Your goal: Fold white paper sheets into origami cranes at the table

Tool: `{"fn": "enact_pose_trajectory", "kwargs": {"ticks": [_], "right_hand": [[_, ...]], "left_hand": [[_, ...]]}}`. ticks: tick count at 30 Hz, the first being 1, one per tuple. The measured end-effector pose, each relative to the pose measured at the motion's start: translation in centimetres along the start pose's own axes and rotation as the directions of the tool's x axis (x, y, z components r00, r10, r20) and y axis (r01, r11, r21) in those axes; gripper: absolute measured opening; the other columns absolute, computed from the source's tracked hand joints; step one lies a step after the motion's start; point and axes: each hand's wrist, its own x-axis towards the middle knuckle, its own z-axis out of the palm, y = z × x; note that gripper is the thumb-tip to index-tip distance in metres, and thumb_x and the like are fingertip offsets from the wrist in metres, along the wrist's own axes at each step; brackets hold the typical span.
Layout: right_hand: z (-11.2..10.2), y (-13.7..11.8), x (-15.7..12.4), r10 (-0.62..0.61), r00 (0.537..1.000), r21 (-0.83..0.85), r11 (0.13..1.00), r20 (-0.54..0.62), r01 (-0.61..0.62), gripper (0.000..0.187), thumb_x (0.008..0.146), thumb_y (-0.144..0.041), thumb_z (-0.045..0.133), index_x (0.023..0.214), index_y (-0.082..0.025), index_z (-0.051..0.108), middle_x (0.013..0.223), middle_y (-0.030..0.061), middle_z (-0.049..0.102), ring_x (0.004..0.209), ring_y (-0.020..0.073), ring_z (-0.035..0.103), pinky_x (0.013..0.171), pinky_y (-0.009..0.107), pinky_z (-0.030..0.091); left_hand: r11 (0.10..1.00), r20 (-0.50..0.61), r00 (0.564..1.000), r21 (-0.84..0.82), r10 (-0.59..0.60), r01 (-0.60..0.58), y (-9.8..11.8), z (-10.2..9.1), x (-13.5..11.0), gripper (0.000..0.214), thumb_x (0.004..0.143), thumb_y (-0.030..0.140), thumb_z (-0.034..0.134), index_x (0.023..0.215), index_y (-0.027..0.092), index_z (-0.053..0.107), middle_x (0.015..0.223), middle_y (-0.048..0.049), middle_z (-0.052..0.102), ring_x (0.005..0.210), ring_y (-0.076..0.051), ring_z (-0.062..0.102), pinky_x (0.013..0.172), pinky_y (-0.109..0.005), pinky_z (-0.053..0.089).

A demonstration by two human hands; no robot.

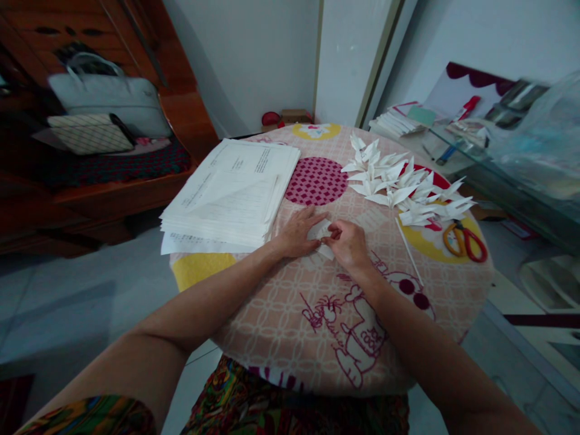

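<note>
A small folded white paper piece [319, 231] lies on the round table's patterned cloth [290, 326]. My left hand [296, 232] rests on its left side, fingers stretched flat and pressing it down. My right hand [348, 243] sits at its right edge with the fingers curled and pinched on the paper. Both forearms reach in from the bottom of the view.
A thick stack of printed sheets [233, 193] lies at the table's left. Several folded white paper cranes [403, 184] are heaped at the back right, with orange-handled scissors [464, 240] and a thin white stick [409, 254] beside them. A wooden bench with bags [104, 115] stands left; cluttered glass shelf right.
</note>
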Motion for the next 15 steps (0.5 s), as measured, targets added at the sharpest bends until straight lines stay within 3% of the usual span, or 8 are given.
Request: {"fn": "enact_pose_trajectory", "kwargs": {"ticks": [6,10,12,15], "right_hand": [[0.2,0.1,0.1,-0.011,1.0,0.017,1.0,-0.029,0.011,0.018,0.069,-0.014,0.079,0.086,-0.016,0.073,0.075,0.0022,0.071,0.068,0.0162,0.063,0.068,0.028,0.046],[0.3,0.2,0.1,-0.008,0.999,0.043,0.999,-0.034,0.009,0.019,0.067,-0.014,0.079,0.085,-0.016,0.073,0.073,0.0025,0.071,0.067,0.0165,0.063,0.066,0.029,0.046],[0.3,0.3,0.1,-0.017,0.999,0.049,0.999,-0.049,0.02,0.018,0.067,-0.014,0.08,0.083,-0.017,0.073,0.072,0.0021,0.071,0.067,0.0166,0.063,0.067,0.029,0.046],[0.4,0.5,0.0,-0.034,0.998,0.06,0.998,-0.056,0.037,0.016,0.067,-0.014,0.079,0.081,-0.018,0.072,0.071,0.0013,0.07,0.066,0.0163,0.063,0.065,0.028,0.046]], "left_hand": [[0.997,0.095,0.995,-0.073,-0.022,0.029,-1.3,-0.8,0.3,0.085,0.077,0.015,0.063,0.155,0.016,0.031,0.167,-0.0176,0.018,0.154,-0.032,0.017,0.124,-0.049,0.02],[0.984,0.127,0.989,-0.165,0.08,-0.059,-3.1,-1.5,0.3,0.087,0.071,0.01,0.061,0.153,0.024,0.036,0.167,-0.0098,0.022,0.154,-0.032,0.02,0.125,-0.051,0.022],[0.966,0.14,0.98,-0.235,0.141,-0.105,-3.5,-1.9,0.2,0.08,0.07,0.009,0.061,0.147,0.024,0.046,0.166,-0.0083,0.025,0.153,-0.032,0.022,0.124,-0.052,0.023],[0.936,0.079,0.985,-0.334,0.151,-0.116,-3.2,-2.0,0.0,0.051,0.078,0.013,0.056,0.128,0.023,0.066,0.162,-0.0075,0.035,0.151,-0.03,0.029,0.121,-0.052,0.029]]}}
